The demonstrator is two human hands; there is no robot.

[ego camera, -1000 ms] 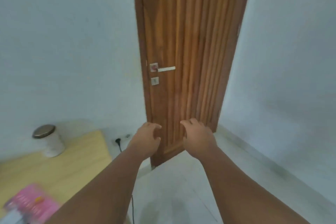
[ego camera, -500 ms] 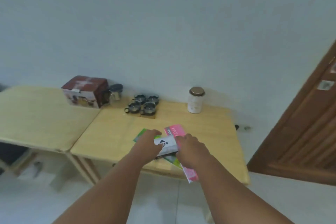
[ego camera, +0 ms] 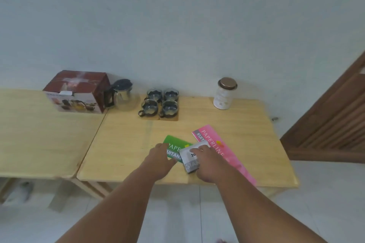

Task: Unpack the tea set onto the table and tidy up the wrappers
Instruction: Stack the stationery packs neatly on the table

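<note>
— Where did the tea set stand, relative to the hands?

— At the far edge of the table (ego camera: 122,150), against the wall. The red carton (ego camera: 78,92) was far left, the glass teapot (ego camera: 123,94) just beside it, then four glass cups (ego camera: 161,101) in a square on wooden coasters. All of it lay ahead and to the left of both hands, well apart from them.

— And the hands themselves?

— Both were low over the near edge. The left hand (ego camera: 161,161) rested on a green receipt book (ego camera: 174,149), fingers curled loosely, its grip closed on nothing I could see. The right hand (ego camera: 210,163) lay on a small grey packet (ego camera: 190,159), fingers spread over it; whether it truly gripped the packet, I couldn't tell.

— Which hand was nearer the carton?

— The left, I'd judge. The carton's long side ran along the wall, so the reach would go forward and leftward across the table.

— Anything in the way?

— A pink booklet (ego camera: 221,150) lay slantwise on the right, and a white canister (ego camera: 224,93) stood far right; neither blocked that path.
</note>
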